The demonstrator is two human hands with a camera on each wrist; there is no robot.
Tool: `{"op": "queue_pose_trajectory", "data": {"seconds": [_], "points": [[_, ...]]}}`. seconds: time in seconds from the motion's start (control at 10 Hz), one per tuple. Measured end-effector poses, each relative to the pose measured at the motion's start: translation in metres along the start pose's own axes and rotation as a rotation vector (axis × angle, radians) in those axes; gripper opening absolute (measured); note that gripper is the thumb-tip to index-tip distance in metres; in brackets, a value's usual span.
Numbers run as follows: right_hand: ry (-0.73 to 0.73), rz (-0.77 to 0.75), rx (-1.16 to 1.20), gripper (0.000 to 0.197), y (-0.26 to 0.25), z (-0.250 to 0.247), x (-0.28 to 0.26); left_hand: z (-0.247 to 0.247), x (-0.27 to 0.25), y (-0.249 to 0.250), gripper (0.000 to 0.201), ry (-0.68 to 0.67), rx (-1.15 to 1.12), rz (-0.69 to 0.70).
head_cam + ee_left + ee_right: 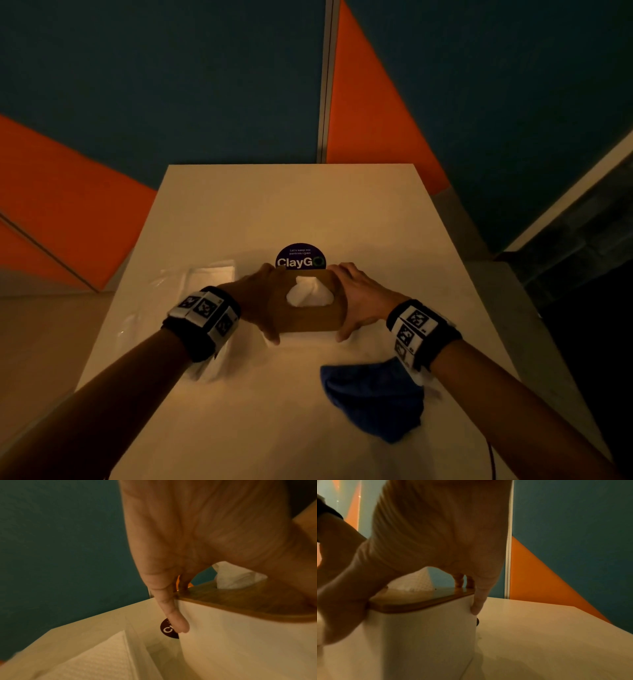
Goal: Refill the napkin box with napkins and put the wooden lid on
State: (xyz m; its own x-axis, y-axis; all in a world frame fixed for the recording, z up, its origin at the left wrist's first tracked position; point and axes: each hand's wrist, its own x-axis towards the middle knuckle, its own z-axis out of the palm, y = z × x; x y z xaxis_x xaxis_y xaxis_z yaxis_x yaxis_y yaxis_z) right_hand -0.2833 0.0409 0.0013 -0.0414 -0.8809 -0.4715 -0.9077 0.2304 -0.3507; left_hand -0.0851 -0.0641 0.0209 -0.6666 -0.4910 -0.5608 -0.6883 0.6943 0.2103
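Note:
The white napkin box [428,635] stands mid-table with the wooden lid [308,318] lying on top of it. A white napkin [308,293] pokes up through the lid's opening. My left hand [253,301] grips the lid's left side, fingers over the far edge and thumb at the near corner. My right hand [359,298] holds the right side the same way. In the left wrist view a finger [173,615] hangs past the lid [240,601] down the box wall [240,642]. In the right wrist view fingertips rest on the lid [419,600] and one finger [477,604] runs down the box's corner.
A clear plastic pack of napkins [212,274] lies left of the box. A crumpled blue cloth [376,401] sits under my right forearm. A round purple ClayGo sticker [300,257] lies just behind the box. Teal and orange wall panels stand behind the table [394,212].

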Motion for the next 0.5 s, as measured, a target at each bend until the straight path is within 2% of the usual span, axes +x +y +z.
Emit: {"op": "queue_pose_trajectory", "data": {"seconds": [0.2,0.3,0.4,0.5], "points": [[-0.008,0.015,0.028,0.142,-0.005,-0.003,0.001,-0.005,-0.002,0.0,0.124,0.009,0.0,-0.009],[-0.04,0.041,0.029,0.146,-0.008,-0.006,-0.002,-0.005,-0.009,0.002,0.134,-0.012,-0.078,-0.06],[-0.023,0.09,0.179,0.152,-0.002,-0.004,-0.016,0.002,-0.017,-0.006,0.149,0.067,-0.27,-0.076],[0.139,0.149,0.334,0.156,0.007,0.002,-0.051,0.018,-0.043,-0.019,0.156,0.25,-0.442,-0.081]]}}
